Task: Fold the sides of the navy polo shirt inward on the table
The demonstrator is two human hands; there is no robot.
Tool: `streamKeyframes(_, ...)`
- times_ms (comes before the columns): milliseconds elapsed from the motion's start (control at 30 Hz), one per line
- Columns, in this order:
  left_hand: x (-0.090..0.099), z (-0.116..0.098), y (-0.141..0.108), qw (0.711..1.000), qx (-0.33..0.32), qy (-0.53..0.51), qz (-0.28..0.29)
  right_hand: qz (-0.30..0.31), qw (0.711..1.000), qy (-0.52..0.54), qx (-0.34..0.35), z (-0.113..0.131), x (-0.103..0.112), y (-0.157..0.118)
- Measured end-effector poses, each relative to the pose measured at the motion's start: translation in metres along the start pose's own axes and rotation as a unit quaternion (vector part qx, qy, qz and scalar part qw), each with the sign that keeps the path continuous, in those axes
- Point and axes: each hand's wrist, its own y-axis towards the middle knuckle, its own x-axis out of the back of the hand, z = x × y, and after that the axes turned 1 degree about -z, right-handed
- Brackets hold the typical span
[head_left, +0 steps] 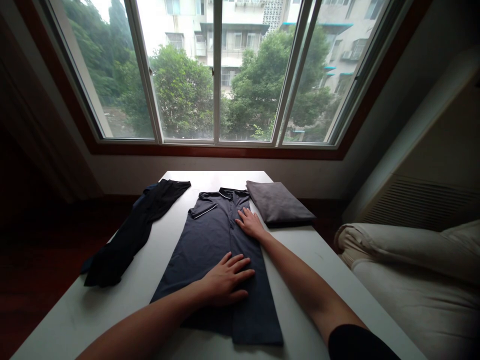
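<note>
Two-handed hold-down on the dark polo shirt [202,245]. Lies flat on the middle of the white table [318,255], collar toward the window [243,151], with full support beneath the cloth. Left hand [227,280]: palm down on the lower body, fingers open and spread, probably for wide, even pressure. Right hand [251,222]: open, no pinch, flat on the upper body near the collar and side edge, probably as an anchor against sliding. Works at separate points along the length, presumably to limit skew. Short sleeve [203,209] laid inward across the front, within the body outline. Grey folded cloth [281,202] just beside the collar; contact: cannot tell. Black garment [131,225] along the opposite table edge, apart from the shirt, leaving access from both sides.
</note>
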Motion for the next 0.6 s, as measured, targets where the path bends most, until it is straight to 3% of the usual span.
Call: streamKeyframes(600,-0.0014,0.0014,-0.0001,1.000,0.001,-0.001,0.001,-0.038,0.999,0.005,0.034,0.0011,0.0034,0.0009)
